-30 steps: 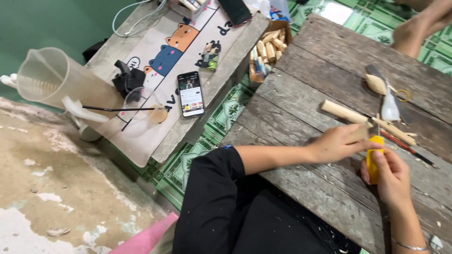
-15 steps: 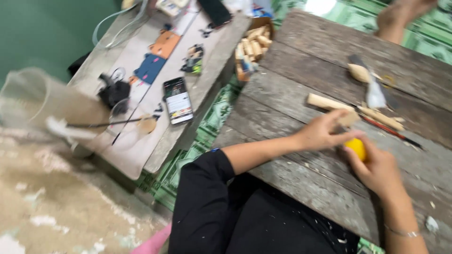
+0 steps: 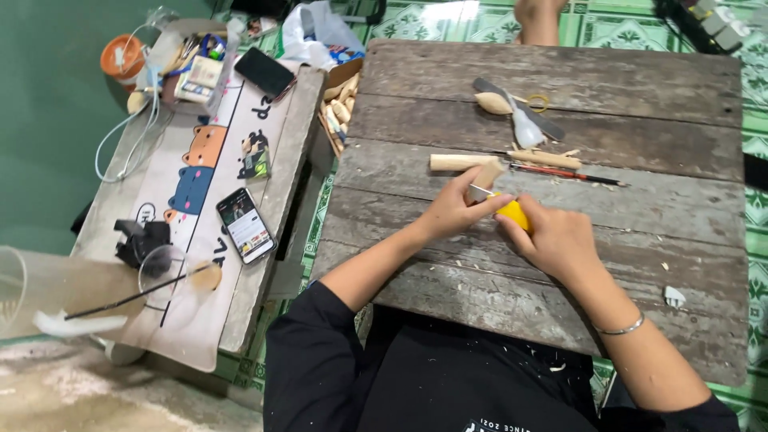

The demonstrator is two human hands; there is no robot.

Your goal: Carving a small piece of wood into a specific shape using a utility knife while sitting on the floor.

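both hands have slid toward the middle of the frame. left hand (image 3: pixel 454 210) is clamped on a small wood piece (image 3: pixel 486 176). right hand (image 3: pixel 554 237) is wrapped around a yellow handle (image 3: pixel 514 213). they meet on the wooden worktop (image 3: pixel 656 200), just below a pale wood stick (image 3: pixel 458 162).

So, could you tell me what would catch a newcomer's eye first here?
Probably both hands meeting mid-table: the left hand holds a pale wooden piece, the right hand a yellow-handled tool against it. Then the weathered plank table, and the lit phone on the bench at left.
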